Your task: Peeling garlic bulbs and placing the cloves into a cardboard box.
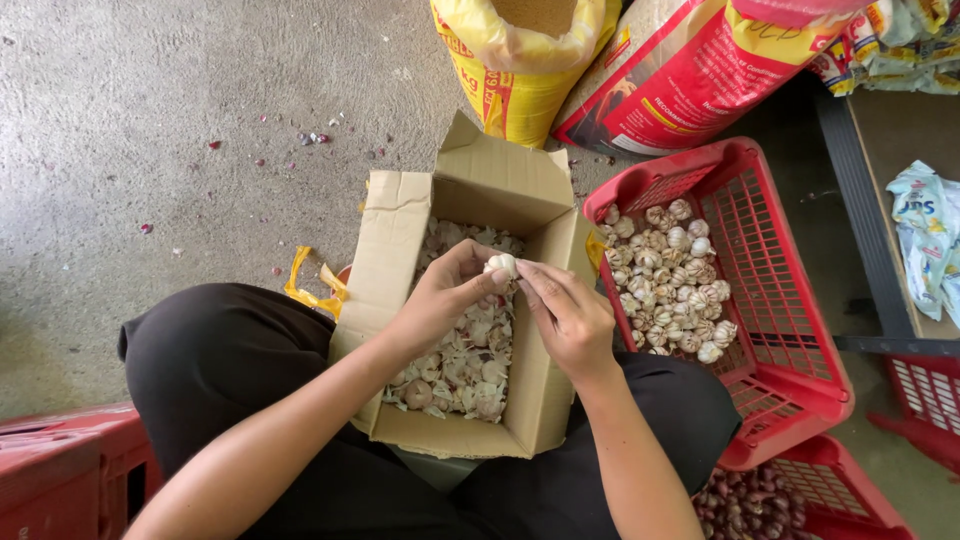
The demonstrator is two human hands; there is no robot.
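Peeling a garlic bulb [501, 265] over the open cardboard box [400, 250], by the look of it, with the work caught mid-strip rather than at pick-up or drop. Held directly above the box, near its far end, just over the heap of papery skins and trimmings [460, 370] that fills the box floor. Left hand [445, 300] curled around the bulb from the near-left side, fingers closed on it and thumb pressed up against its flank: a firm cupping hold, not a loose one. Right hand [565, 315] closed in a pinch at the bulb's right edge, forefinger and thumb tips together, apparently on a flap of outer skin, though too small to tell whether skin or stem is caught. Both hands touching each other at the bulb. Next move, judged from this: a short pull of the pinching fingers away from the bulb while the other hand holds it steady or turns it, so the loose skin falls into the box. Right of the box, touching its side, a red plastic basket [790, 330] with a pile of whole garlic bulbs [670, 280]. Farther right and nearer than the box, a second red basket [840, 490] holding dark reddish shallots [745, 500].
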